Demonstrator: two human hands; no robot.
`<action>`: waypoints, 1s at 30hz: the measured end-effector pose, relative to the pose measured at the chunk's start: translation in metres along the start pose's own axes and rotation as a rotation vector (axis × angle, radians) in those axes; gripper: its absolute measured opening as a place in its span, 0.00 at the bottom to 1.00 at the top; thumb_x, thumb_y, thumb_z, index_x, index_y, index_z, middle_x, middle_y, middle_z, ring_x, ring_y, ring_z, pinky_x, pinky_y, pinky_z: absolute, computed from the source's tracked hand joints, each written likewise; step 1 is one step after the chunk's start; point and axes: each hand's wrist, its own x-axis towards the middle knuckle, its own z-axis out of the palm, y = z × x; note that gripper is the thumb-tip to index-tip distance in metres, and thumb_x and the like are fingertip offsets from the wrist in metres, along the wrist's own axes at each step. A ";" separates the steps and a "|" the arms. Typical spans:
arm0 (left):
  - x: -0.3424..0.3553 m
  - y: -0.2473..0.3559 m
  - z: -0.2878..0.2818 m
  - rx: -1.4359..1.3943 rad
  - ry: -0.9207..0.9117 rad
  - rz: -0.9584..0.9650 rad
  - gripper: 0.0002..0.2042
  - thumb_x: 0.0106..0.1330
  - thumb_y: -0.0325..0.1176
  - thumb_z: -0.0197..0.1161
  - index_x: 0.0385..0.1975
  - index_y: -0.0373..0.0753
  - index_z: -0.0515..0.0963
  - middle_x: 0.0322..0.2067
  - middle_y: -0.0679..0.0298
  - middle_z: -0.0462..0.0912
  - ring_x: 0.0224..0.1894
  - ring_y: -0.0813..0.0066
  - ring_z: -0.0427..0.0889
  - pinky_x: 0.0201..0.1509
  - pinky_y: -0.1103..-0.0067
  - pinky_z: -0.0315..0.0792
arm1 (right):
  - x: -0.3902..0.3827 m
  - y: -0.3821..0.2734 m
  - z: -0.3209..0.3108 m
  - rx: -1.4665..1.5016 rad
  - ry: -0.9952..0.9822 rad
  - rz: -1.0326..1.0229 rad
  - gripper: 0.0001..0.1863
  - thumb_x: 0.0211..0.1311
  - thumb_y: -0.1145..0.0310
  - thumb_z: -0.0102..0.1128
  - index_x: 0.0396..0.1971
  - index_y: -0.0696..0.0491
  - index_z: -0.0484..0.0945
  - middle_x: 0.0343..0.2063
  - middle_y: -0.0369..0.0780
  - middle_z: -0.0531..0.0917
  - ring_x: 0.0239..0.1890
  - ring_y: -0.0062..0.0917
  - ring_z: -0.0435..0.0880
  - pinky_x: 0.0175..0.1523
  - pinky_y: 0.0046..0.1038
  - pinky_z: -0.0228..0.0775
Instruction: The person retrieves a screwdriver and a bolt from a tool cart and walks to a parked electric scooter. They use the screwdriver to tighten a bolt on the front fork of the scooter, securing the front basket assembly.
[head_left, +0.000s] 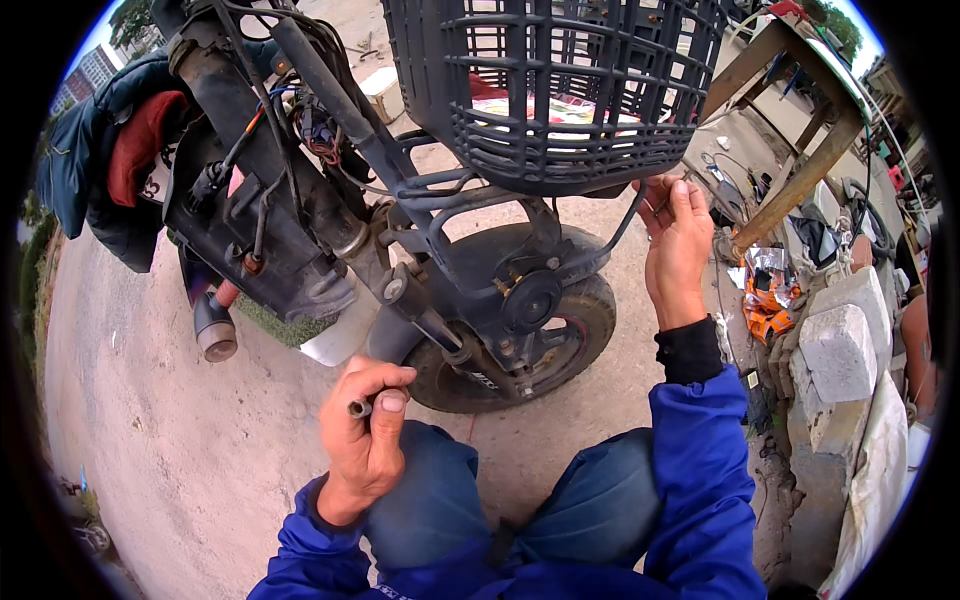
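Observation:
My left hand (pixel 366 432), low and left of the front wheel (pixel 560 350), is closed around a short metal tool with a hollow round end, like a socket wrench (pixel 360 408). Most of the tool is hidden in the fist. My right hand (pixel 678 240) is raised to the lower right corner of a black plastic basket (pixel 560 155). Its fingers curl in under the basket beside the bent tube of the front rack (pixel 622 232); what they pinch, if anything, is hidden. The basket sits on the rack of a scooter, with papers or packets (pixel 560 108) inside.
The scooter's front is stripped, with loose wires (pixel 318 135) exposed beside the fork (pixel 420 310). A dark jacket (pixel 90 150) hangs at left. On the right stand a wooden table (pixel 800 170) and concrete blocks (pixel 840 350), with an orange wrapper (pixel 768 300) and scattered parts between them.

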 end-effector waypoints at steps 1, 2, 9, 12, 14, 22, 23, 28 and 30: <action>-0.001 0.005 0.001 0.009 -0.031 -0.007 0.08 0.77 0.26 0.58 0.47 0.30 0.80 0.35 0.59 0.80 0.31 0.76 0.76 0.37 0.80 0.70 | 0.002 0.007 0.005 0.030 -0.021 0.054 0.12 0.84 0.62 0.47 0.46 0.54 0.76 0.45 0.39 0.86 0.48 0.24 0.86 0.54 0.31 0.81; 0.001 0.008 0.004 0.036 -0.062 0.040 0.08 0.76 0.26 0.59 0.47 0.30 0.80 0.35 0.58 0.80 0.31 0.76 0.76 0.36 0.80 0.70 | 0.003 0.013 0.010 0.061 -0.043 0.108 0.12 0.84 0.63 0.46 0.47 0.54 0.76 0.43 0.38 0.85 0.47 0.23 0.86 0.53 0.31 0.83; 0.001 0.011 0.018 0.102 -0.115 0.065 0.07 0.74 0.23 0.59 0.47 0.29 0.80 0.36 0.56 0.81 0.30 0.75 0.77 0.36 0.80 0.71 | -0.008 0.015 0.028 0.136 -0.138 0.308 0.12 0.84 0.65 0.41 0.49 0.54 0.75 0.44 0.38 0.83 0.44 0.21 0.83 0.45 0.32 0.86; 0.000 0.013 0.020 0.132 -0.107 0.093 0.07 0.74 0.22 0.59 0.47 0.29 0.80 0.36 0.56 0.81 0.31 0.75 0.77 0.37 0.80 0.71 | -0.017 0.007 0.030 0.159 -0.152 0.371 0.12 0.84 0.64 0.43 0.49 0.55 0.74 0.41 0.38 0.81 0.36 0.21 0.82 0.36 0.30 0.79; 0.001 0.018 0.022 0.135 -0.100 0.082 0.07 0.75 0.22 0.58 0.47 0.29 0.80 0.37 0.56 0.81 0.32 0.75 0.77 0.38 0.80 0.71 | -0.021 0.006 0.025 0.213 -0.199 0.385 0.12 0.84 0.64 0.43 0.50 0.55 0.73 0.39 0.38 0.79 0.29 0.20 0.80 0.30 0.28 0.72; -0.009 0.023 0.029 0.105 -0.037 0.078 0.09 0.77 0.25 0.56 0.49 0.29 0.80 0.41 0.54 0.80 0.38 0.71 0.79 0.45 0.77 0.73 | -0.033 0.000 0.030 0.327 -0.121 0.383 0.12 0.85 0.65 0.39 0.46 0.57 0.71 0.29 0.39 0.75 0.20 0.19 0.67 0.26 0.26 0.62; -0.011 0.024 0.026 0.122 -0.024 0.096 0.09 0.77 0.24 0.56 0.49 0.29 0.80 0.43 0.53 0.80 0.39 0.72 0.77 0.45 0.77 0.72 | -0.038 -0.002 0.030 0.295 -0.088 0.386 0.13 0.85 0.65 0.39 0.44 0.57 0.70 0.24 0.38 0.74 0.20 0.19 0.67 0.26 0.27 0.61; -0.002 0.033 0.018 0.172 0.054 0.313 0.12 0.77 0.28 0.56 0.54 0.29 0.76 0.49 0.51 0.74 0.29 0.83 0.71 0.30 0.86 0.63 | -0.052 -0.011 0.024 0.232 -0.091 0.312 0.13 0.85 0.65 0.38 0.42 0.56 0.70 0.22 0.37 0.73 0.20 0.21 0.70 0.27 0.28 0.64; 0.006 0.050 0.019 0.142 0.108 0.384 0.13 0.75 0.28 0.56 0.55 0.29 0.75 0.50 0.48 0.75 0.40 0.75 0.76 0.41 0.83 0.69 | -0.060 -0.014 0.023 0.210 -0.087 0.286 0.13 0.85 0.64 0.38 0.42 0.56 0.70 0.21 0.36 0.72 0.20 0.21 0.71 0.27 0.28 0.65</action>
